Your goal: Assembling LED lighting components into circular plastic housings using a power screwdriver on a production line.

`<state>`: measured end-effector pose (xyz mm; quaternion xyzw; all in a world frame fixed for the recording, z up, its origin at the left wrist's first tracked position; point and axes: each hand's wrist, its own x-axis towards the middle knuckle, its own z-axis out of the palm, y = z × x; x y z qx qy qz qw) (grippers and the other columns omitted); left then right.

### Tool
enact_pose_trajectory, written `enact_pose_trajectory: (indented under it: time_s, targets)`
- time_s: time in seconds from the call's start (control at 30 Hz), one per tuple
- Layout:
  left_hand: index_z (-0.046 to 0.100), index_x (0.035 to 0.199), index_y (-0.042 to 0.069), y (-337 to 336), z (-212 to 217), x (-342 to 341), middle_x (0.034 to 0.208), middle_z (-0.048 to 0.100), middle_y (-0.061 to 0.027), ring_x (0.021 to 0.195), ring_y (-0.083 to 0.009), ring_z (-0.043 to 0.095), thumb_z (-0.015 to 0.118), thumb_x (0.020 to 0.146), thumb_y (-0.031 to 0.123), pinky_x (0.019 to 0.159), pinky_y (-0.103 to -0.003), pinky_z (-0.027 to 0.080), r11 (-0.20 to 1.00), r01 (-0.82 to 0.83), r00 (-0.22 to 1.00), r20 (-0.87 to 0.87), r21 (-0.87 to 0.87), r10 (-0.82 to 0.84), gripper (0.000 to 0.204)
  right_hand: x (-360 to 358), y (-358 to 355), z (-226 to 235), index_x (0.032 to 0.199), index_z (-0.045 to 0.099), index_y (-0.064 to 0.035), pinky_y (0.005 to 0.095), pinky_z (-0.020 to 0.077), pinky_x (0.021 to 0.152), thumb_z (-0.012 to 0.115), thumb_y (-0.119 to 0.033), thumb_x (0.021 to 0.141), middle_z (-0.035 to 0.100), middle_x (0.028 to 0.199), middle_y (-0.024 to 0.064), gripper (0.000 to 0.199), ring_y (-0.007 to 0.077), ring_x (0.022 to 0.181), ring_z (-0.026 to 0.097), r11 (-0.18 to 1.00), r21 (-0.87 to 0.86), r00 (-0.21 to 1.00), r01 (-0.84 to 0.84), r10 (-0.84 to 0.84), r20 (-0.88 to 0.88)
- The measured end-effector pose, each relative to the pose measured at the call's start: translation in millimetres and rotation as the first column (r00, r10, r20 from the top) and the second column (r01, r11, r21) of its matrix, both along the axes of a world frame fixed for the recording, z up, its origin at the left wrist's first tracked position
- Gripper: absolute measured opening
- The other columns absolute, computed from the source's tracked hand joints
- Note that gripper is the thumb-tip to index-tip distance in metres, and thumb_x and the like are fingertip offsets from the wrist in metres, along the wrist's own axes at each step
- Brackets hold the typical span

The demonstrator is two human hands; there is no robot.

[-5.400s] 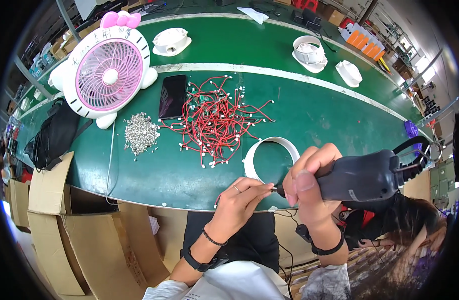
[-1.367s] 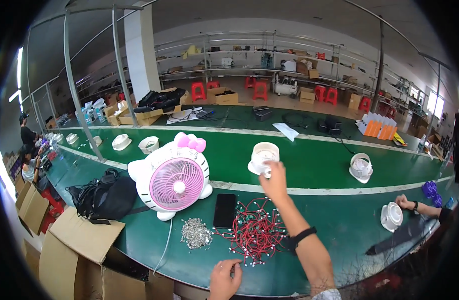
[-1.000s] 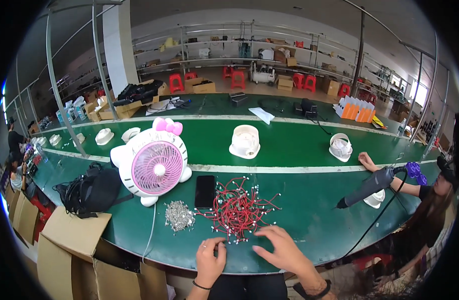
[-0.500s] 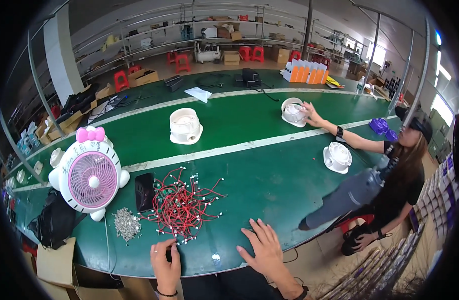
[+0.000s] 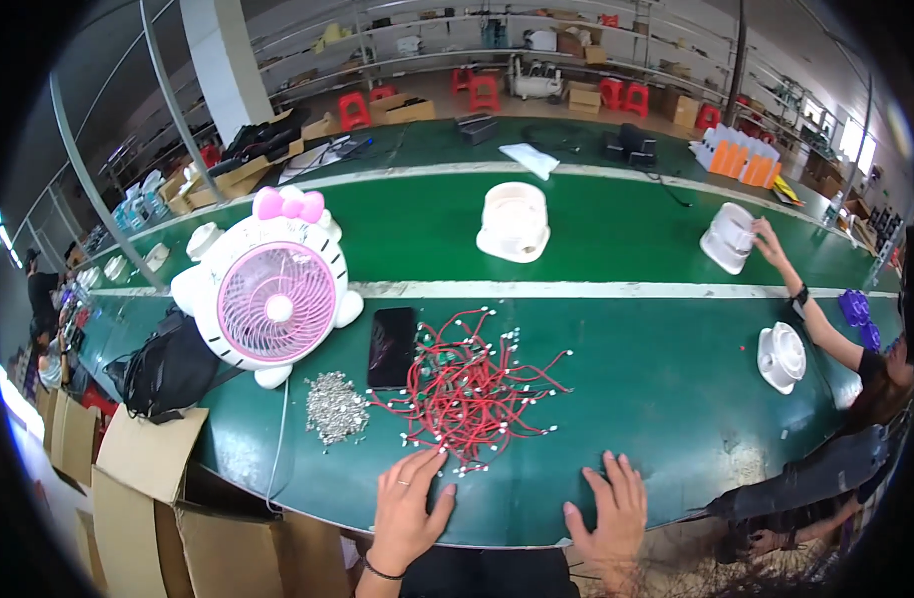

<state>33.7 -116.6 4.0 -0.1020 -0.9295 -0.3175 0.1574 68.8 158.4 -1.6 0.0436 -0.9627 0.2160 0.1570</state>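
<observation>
While spanning the whole view, green conveyor table (image 5: 596,249) carries pink-and-white fan (image 5: 272,289) at ten o'clock and tangle of red wires (image 5: 472,384) dead centre. Just below the tangle, at six o'clock: left hand (image 5: 409,503) flat and open, fingertips at the wire ends; right hand (image 5: 608,508) at five o'clock, splayed, empty, on bare belt.

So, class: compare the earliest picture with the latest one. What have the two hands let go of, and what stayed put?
Both hands released the white ring; left hand and right hand now lie flat, empty, on the green table. A white housing now sits farther along the belt. Red wires, pink fan, phone unchanged.
</observation>
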Motion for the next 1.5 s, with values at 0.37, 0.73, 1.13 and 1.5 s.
enact_pose_trajectory:
  time_s: [0.37, 0.73, 1.13, 1.5]
  targets:
    - [0.059, 0.131, 0.004, -3, 3, -4, 0.127, 0.062, -0.0132, 0.12, -0.0331, 0.056, 0.073, 0.085, 0.013, 0.099, -0.043, 0.042, 0.996, 0.047, 0.998, 0.035, 0.076, -0.05, 0.049, -4, -4, 7, 0.125, 0.065, -0.0057, 0.0557, 0.0358, 0.111, 0.074, -0.028, 0.078, 0.053, 0.144, 0.0178, 0.053, 0.0407, 0.135, 0.047, 0.999, -0.018, 0.999, 0.028, -0.028, 0.017]
    - [0.063, 0.125, 0.005, -4, -2, 1, 0.122, 0.065, -0.0128, 0.114, -0.0324, 0.059, 0.072, 0.086, 0.011, 0.096, -0.042, 0.044, 0.994, -0.013, 1.0, 0.0, 0.112, 0.013, 0.04, -7, -8, 6, 0.126, 0.063, -0.0045, 0.0537, 0.0365, 0.111, 0.075, -0.028, 0.079, 0.054, 0.142, 0.02, 0.054, 0.0422, 0.134, 0.046, 1.0, 0.012, 0.999, 0.024, -0.024, 0.029]
    - [0.064, 0.12, 0.007, -4, -5, -1, 0.116, 0.067, -0.0108, 0.108, -0.0317, 0.061, 0.07, 0.088, 0.01, 0.091, -0.041, 0.047, 0.986, -0.02, 0.998, -0.058, 0.165, 0.03, 0.033, -13, -25, 47, 0.132, 0.059, -0.0059, 0.0484, 0.0393, 0.11, 0.07, -0.027, 0.089, 0.052, 0.142, 0.0191, 0.049, 0.0372, 0.132, 0.05, 0.988, -0.125, 0.994, -0.087, 0.094, 0.051]
    - [0.068, 0.111, 0.003, -20, -11, 3, 0.108, 0.07, -0.0137, 0.101, -0.0336, 0.065, 0.066, 0.09, 0.005, 0.086, -0.042, 0.051, 0.909, 0.037, 0.997, -0.074, 0.416, -0.007, 0.021, -130, -140, 155, 0.108, 0.065, 0.003, 0.027, 0.0553, 0.078, 0.07, -0.004, 0.093, 0.072, 0.094, 0.007, 0.017, 0.0106, 0.087, 0.068, 0.428, -0.777, 0.777, -0.461, 0.617, -0.122]
